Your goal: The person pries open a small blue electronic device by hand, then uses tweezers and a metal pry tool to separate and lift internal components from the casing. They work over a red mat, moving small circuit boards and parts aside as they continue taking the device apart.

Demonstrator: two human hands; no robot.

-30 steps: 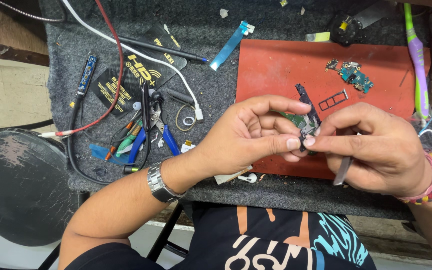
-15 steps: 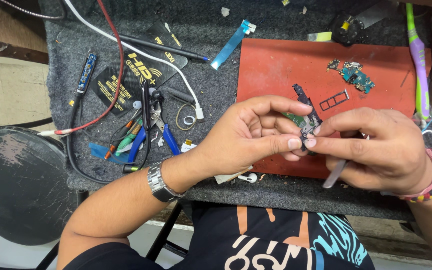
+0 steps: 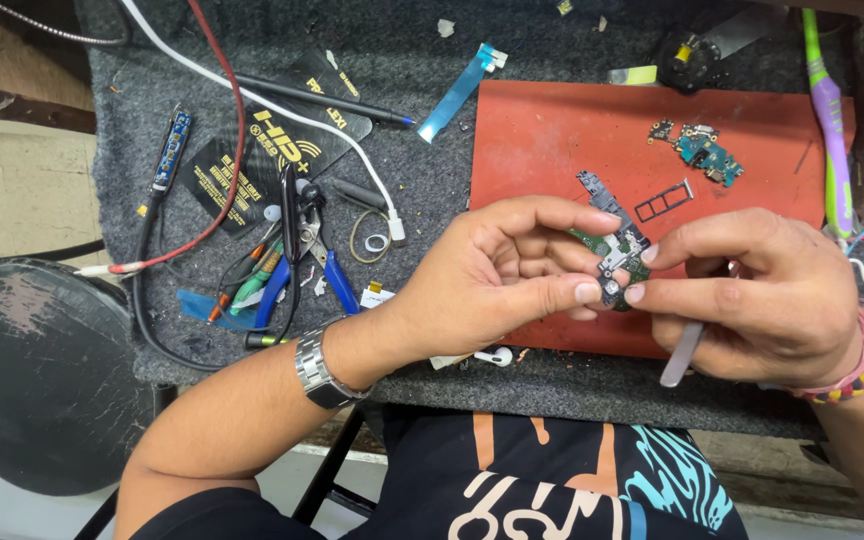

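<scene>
- Green circuit board (image 3: 617,258) sits right of the middle of the frame, pinched between both hands.
- The left hand (image 3: 497,275) grips it.
- The right hand (image 3: 752,295) grips it too, plus a grey tool (image 3: 682,352).
- A red mat (image 3: 572,140) lies underneath.

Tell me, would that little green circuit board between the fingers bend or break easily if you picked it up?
The circuit board looks thin and narrow, so probably light and fairly stiff, yet likely fragile. Both the left hand and right hand pinch it with fingertips only, suggesting it needs gentle handling. Its small soldered parts could perhaps snag.
</scene>
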